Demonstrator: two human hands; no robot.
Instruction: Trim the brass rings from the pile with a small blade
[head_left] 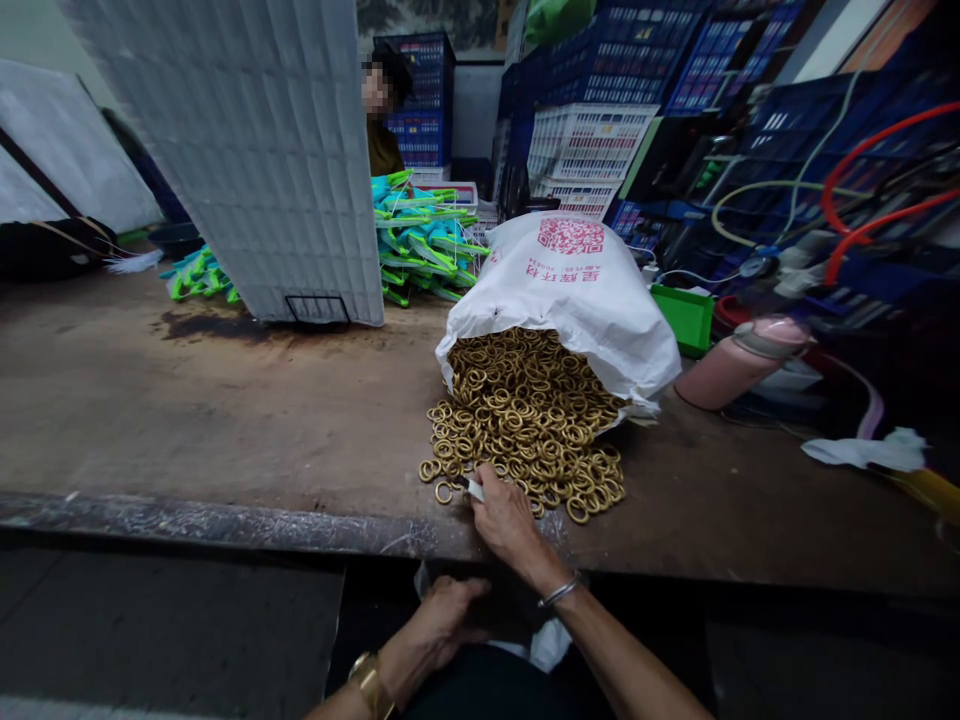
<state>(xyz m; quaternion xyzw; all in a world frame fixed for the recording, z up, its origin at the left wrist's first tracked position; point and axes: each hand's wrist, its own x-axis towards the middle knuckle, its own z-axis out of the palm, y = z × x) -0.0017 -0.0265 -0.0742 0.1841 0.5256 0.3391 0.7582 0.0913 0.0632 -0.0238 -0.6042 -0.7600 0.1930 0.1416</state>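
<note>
A heap of brass-coloured metal rings (525, 430) spills out of the mouth of a white woven sack (592, 290) lying on the table. My right hand (510, 515), with a bangle at the wrist, rests at the near edge of the heap. Its thumb and fingers are closed around a small white piece (475, 489) with a dark end; its kind is too small to tell. Lower down, in front of the table edge, my left hand (442, 620) has its thumb and forefinger apart, and I see nothing in it. A gold-coloured watch circles that wrist.
A tall grey-white ribbed panel (300, 180) stands on the wooden table (187, 420). Behind it lie green and blue plastic pieces (427, 240), and a person (386, 100) is beyond. A pink bottle (739, 360) and green tray (682, 318) stand right of the sack; stacked crates (585, 145) rise behind.
</note>
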